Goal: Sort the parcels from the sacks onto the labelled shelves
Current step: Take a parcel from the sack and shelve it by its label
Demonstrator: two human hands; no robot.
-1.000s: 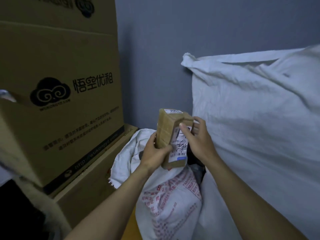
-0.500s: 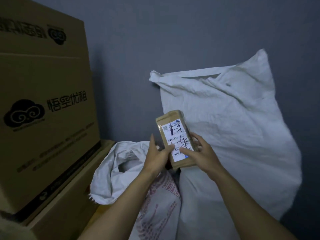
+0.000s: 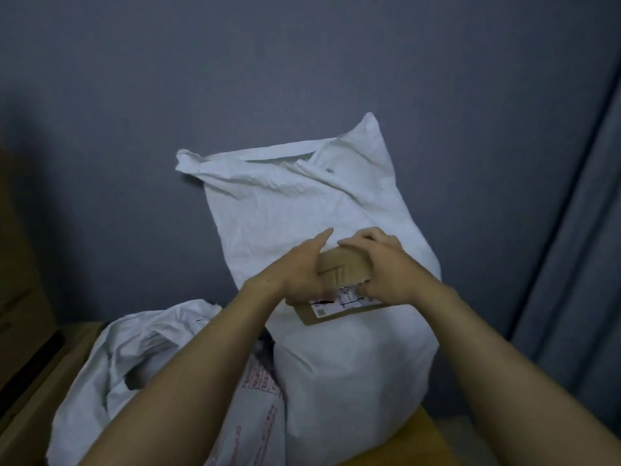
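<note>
Holding a small brown cardboard parcel (image 3: 342,269) in the air with both hands, you are looking down at it in front of a tall white woven sack (image 3: 302,203), which is standing against the grey-blue wall (image 3: 302,62). Your left-hand grip (image 3: 302,270) is wrapping round the parcel's left end, fingers curled beneath it and thumb sticking up free. Your right-hand grip (image 3: 386,267) is closing over the right end, fingers curled across the top edge. The white printed label (image 3: 339,299) is facing you on the parcel's near side, partly hidden by both hands. Whether the parcel is touching the sack behind it, I cannot tell. Down to the left, a second white sack (image 3: 161,358) with red printing is lying slumped and open, just beside the tall one. At the left edge brown cardboard boxes (image 3: 20,297) are showing, and a grey curtain (image 3: 578,230) is hanging on the right.
</note>
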